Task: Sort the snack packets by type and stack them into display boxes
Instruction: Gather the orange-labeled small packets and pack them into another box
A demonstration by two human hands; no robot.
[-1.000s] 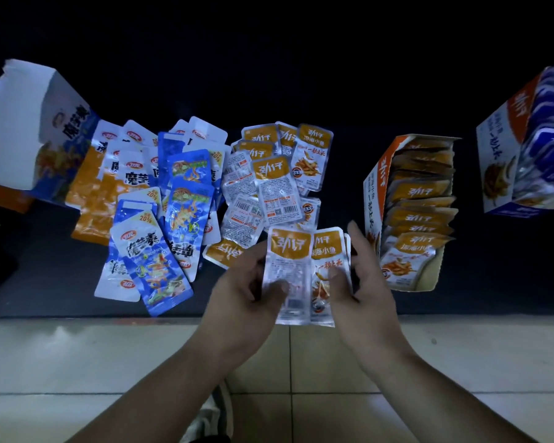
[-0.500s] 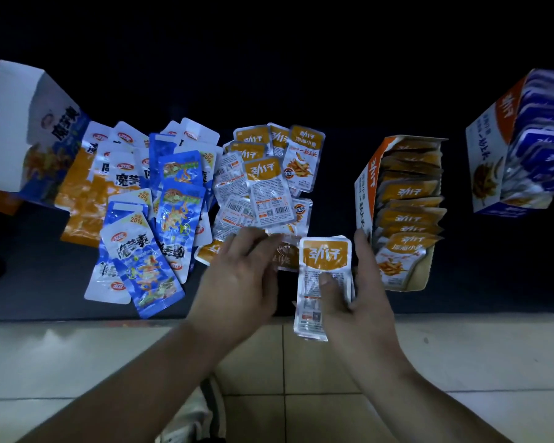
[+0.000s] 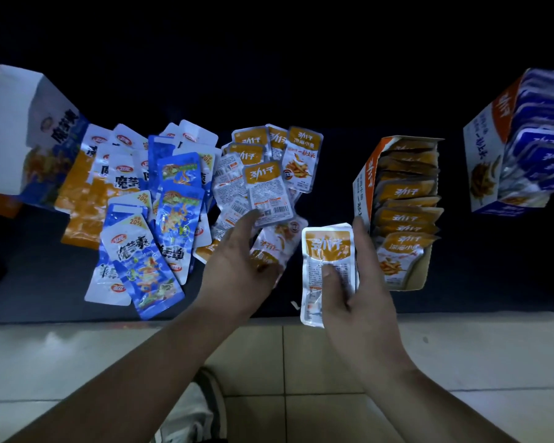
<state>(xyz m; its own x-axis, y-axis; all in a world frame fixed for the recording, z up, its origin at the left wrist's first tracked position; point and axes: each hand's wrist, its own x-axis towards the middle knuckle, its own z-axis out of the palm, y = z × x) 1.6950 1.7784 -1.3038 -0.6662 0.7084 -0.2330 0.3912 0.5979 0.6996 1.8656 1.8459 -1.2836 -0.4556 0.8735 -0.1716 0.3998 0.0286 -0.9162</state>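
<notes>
Left hand (image 3: pixel 237 266) moved onto pile (image 3: pixel 263 187), orange-topped packet (image 3: pixel 328 247)

The left hand (image 3: pixel 237 270) and right hand (image 3: pixel 365 292) are bare, as are both forearms; a pale sneaker (image 3: pixel 194 410) has dark banding.

On the work surface (image 3: pixel 333 155), left to centre: loose packets (image 3: pixel 173 199), overlapping. Right of them: display box (image 3: pixel 363 187), packets stacked in it. Farther right: second box (image 3: pixel 483 148), likewise filled. Far left: opened box (image 3: pixel 13 139).
</notes>
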